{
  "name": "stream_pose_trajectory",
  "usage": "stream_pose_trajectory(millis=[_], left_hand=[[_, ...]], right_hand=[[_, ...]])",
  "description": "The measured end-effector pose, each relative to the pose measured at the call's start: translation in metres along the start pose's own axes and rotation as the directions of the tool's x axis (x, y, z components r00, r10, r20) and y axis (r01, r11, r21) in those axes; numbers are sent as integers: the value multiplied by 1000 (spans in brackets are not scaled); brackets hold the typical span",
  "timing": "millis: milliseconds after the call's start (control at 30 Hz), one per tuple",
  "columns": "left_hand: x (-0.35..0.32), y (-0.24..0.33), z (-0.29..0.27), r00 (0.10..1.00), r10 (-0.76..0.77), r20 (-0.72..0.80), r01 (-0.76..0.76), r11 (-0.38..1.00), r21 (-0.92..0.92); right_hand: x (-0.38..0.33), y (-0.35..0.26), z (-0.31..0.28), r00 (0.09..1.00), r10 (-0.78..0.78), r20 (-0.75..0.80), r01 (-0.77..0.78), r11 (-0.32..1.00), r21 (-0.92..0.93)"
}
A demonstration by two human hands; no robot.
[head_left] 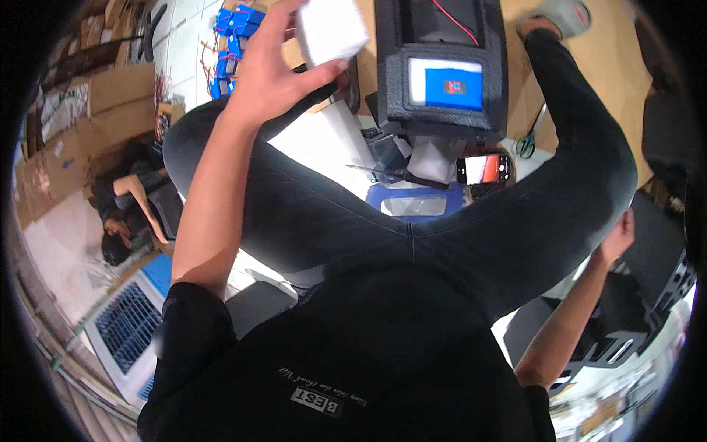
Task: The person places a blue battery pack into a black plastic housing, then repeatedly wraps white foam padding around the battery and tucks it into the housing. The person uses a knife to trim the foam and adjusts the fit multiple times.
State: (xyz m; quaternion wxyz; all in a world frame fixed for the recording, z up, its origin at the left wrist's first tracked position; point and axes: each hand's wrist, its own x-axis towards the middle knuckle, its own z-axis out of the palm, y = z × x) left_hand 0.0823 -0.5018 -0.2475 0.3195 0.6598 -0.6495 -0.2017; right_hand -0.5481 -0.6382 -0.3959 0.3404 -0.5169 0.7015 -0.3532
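My left hand (276, 70) is raised at the top, its thumb and fingers closed around a white foam block (333, 31). To the right of it sits a black plastic housing (442, 127) between my legs. A blue battery pack (455, 87) lies in its near opening, with a white strip along two sides. A red wire (456, 20) runs into the far compartment. My right hand (618, 237) hangs low beside my right knee, apart from the housing; its fingers are partly hidden, and I cannot make out whether it grips anything.
Several blue battery packs (239, 26) lie at the back left. Near me are a phone (484, 169), scissors (526, 145), a white foam piece (431, 160) and a blue tray (416, 206). Cardboard boxes (96, 136) and another person (132, 199) are at left; black housings (607, 324) stand at right.
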Motion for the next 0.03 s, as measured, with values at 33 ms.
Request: stream_pose_trajectory(millis=[33], left_hand=[[-4, 3, 0, 980, -199, -25, 198, 980, -16]], right_hand=[[17, -8, 10, 994, -88, 66, 87, 996, 19]])
